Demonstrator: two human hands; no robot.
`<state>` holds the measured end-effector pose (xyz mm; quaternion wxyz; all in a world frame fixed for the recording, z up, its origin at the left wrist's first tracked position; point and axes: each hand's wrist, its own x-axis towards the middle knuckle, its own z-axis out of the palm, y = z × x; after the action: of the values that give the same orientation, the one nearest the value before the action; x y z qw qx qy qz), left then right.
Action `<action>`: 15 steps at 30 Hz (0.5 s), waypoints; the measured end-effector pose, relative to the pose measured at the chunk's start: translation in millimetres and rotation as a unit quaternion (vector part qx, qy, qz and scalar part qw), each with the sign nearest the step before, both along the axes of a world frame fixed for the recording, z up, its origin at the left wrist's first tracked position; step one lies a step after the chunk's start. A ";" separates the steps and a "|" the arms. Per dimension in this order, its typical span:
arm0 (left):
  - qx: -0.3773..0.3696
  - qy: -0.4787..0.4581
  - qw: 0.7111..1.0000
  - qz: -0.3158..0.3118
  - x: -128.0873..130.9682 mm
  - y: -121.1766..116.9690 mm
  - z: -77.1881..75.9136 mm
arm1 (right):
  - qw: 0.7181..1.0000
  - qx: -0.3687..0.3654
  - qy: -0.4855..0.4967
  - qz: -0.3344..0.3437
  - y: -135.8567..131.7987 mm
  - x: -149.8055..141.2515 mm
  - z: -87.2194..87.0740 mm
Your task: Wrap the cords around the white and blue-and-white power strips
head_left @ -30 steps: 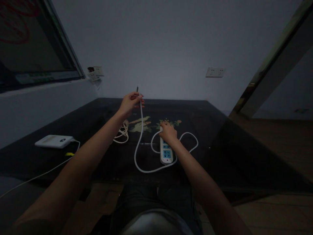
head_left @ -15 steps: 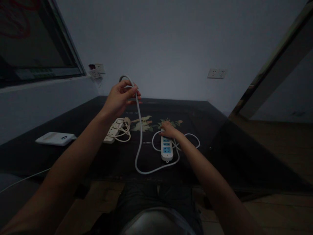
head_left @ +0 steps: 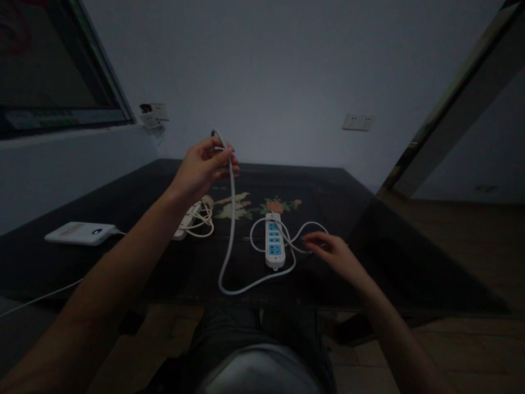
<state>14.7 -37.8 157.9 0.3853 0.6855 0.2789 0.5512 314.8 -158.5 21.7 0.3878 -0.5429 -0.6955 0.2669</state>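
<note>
Pinching the cord (head_left: 232, 219) in the left hand (head_left: 199, 167), I had the right hand (head_left: 334, 256) loosely curled, hold unclear, nearer the power strip (head_left: 274, 250), which lay to its left, pointing forward.

Dark table (head_left: 410, 268), power strip (head_left: 274, 239), second strip (head_left: 188, 220), device (head_left: 80, 233)

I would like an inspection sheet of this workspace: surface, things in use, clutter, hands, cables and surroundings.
Surface: dark table with painted flowers.
Things in use: white power strip, blue sockets upward.
Clutter: second power strip, partly hidden; white device at far left.
Hands: left hand holds the white cable raised; right hand is open near its loops, contact unclear.
Cables: white cable loops beside and across the white power strip; cord tangled over second power strip; thin lead, lower left.
Surroundings: wall, double socket, window at left.
</note>
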 end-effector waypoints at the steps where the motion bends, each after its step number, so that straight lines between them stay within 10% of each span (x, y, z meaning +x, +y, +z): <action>1: 0.000 0.005 1.000 -0.001 1.5 -1.8 -0.1 | 1.000 -0.008 0.003 -0.004 -13.0 -0.2 -5.3; 8: -0.027 0.037 0.998 -0.032 16.5 -10.7 -2.7 | 0.999 0.041 -0.011 0.030 -65.4 -31.4 -32.2; 15: -0.093 0.038 0.982 -0.160 42.5 -42.0 -21.9 | 0.990 0.100 0.083 0.063 -66.7 -74.6 11.2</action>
<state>57.3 -79.8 136.1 0.5200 0.7026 0.2301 0.4278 240.2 -225.2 32.9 0.4790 -0.4325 -0.7167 0.2641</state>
